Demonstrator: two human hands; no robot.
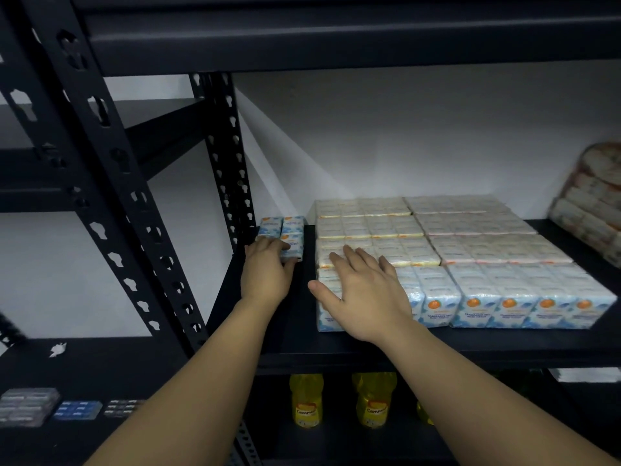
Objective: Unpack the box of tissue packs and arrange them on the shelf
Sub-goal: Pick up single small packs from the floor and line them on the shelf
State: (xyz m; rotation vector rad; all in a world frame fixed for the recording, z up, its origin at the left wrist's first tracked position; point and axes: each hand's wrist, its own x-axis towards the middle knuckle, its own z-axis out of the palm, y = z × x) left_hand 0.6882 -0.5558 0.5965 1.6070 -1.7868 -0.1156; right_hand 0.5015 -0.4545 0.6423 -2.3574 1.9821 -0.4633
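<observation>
Nearest to me, my two forearms reach up over the front edge of the black metal shelf (504,344). My right hand (361,290) lies flat, fingers straight and spread, on top of the front-left tissue bundle (430,297), the thumb hanging over its left side. It presses and does not grip. My left hand (265,274) is curled around a small tissue pack (291,247) at the left end of the shelf, close to the upright post (232,169), with the fingers over the top and the thumb underneath.

Behind this pack stand two more small packs (280,225), touching each other. Further back, the wrapped bundles fill the shelf in two columns up to the white wall. At the far right I see another wrapped stack (591,210), blurred. The box itself is not in view.

I judge the packs to be light and soft, so they give under pressure, and the plastic film is probably slippery. I would hold a single pack by its two long sides, gently, and push the big bundles with a flat palm.
</observation>
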